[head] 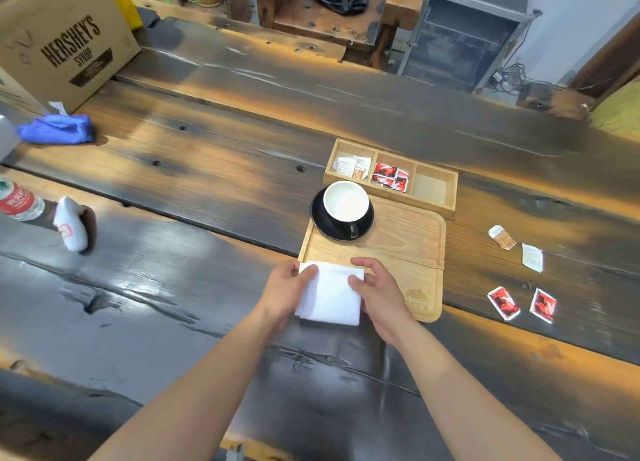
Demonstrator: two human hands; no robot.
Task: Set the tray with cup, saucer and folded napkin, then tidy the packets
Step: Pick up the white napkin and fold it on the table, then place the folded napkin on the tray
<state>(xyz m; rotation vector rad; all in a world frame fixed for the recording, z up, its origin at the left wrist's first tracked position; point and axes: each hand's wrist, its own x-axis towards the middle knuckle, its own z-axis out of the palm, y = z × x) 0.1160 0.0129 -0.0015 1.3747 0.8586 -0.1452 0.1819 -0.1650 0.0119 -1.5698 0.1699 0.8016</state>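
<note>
A folded white napkin (330, 294) lies across the near left edge of the wooden tray (408, 242). My left hand (285, 290) grips its left side and my right hand (379, 296) pinches its right side. On the tray's far left corner a black cup with a white inside (346, 206) stands on a black saucer (320, 218). Behind the tray, a wooden three-part box (436, 188) holds white packets (351, 166) on the left and red packets (391, 176) in the middle; its right part is bare. Loose packets lie right of the tray: a brown one (503, 237), a white one (532, 258), two red ones (504, 303) (542, 305).
A Hershey's cardboard box (65, 34) stands at the far left, with a blue cloth (57, 129) in front of it. A water bottle (19, 202) and a white object (72, 223) lie at the left edge of the dark wooden table (225, 169).
</note>
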